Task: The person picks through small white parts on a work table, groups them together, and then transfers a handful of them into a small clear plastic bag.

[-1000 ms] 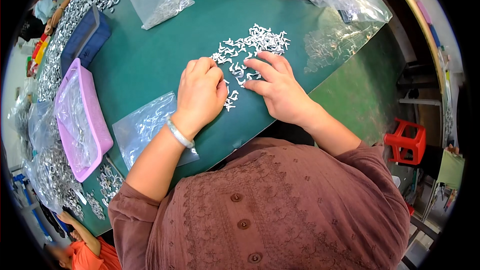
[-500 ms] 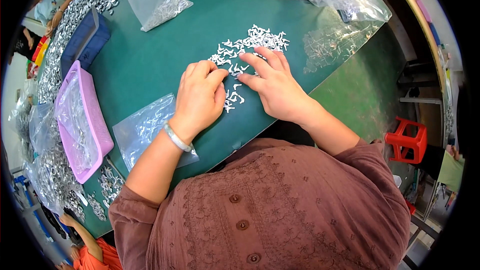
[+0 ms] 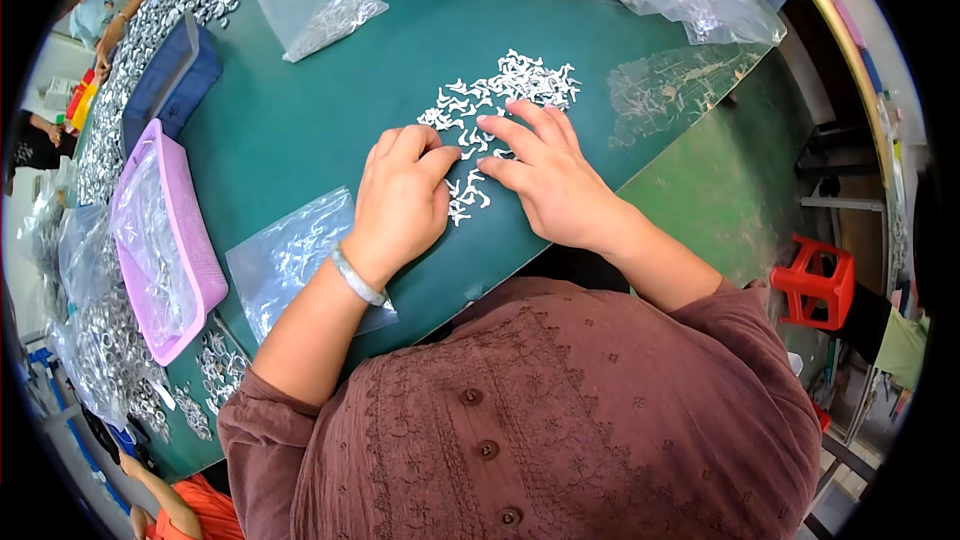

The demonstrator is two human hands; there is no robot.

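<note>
A pile of small silvery-white curved metal pieces (image 3: 535, 78) lies on the green table, spreading toward me into looser ones. A smaller cluster of the same pieces (image 3: 467, 196) lies nearer, between my hands. My left hand (image 3: 402, 185), with a pale bangle at the wrist, is curled at the left side of these pieces. Its thumb and forefinger come together at the loose ones; whatever they hold is hidden. My right hand (image 3: 560, 180) reaches over the near edge of the pile, fingers stretched apart and fingertips among the pieces, with no piece visibly gripped.
A flat clear plastic bag (image 3: 290, 255) lies beside my left forearm. Farther left stand a pink basket (image 3: 205, 260) and a blue bin (image 3: 190, 75) beside heaped metal parts. Bags of parts (image 3: 335, 20) lie at the back. A red stool (image 3: 815, 285) stands at the right.
My right thumb has drawn slightly toward me and my left fingers have shifted a little. Loose pieces between the hands lie slightly differently. People at the left edge have moved.
</note>
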